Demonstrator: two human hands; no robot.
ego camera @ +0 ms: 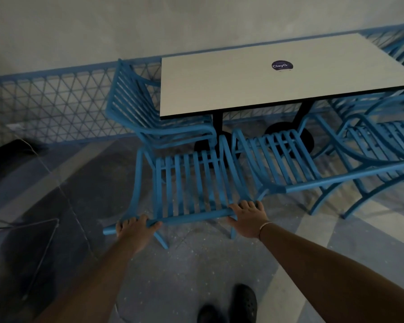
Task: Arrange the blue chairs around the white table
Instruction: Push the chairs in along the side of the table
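A white rectangular table with a round dark sticker stands on black legs against a blue mesh fence. Directly in front of me is a blue slatted chair, its back toward me and its seat facing the table's near edge. My left hand grips the left part of its top rail and my right hand grips the right part. A second blue chair stands beside it on the right. Another blue chair sits at the table's left end, and more stand at the right.
The blue mesh fence runs along the far side behind the table. A dark object and thin wire frames lie on the floor at the left. My dark shoes stand on the speckled floor below.
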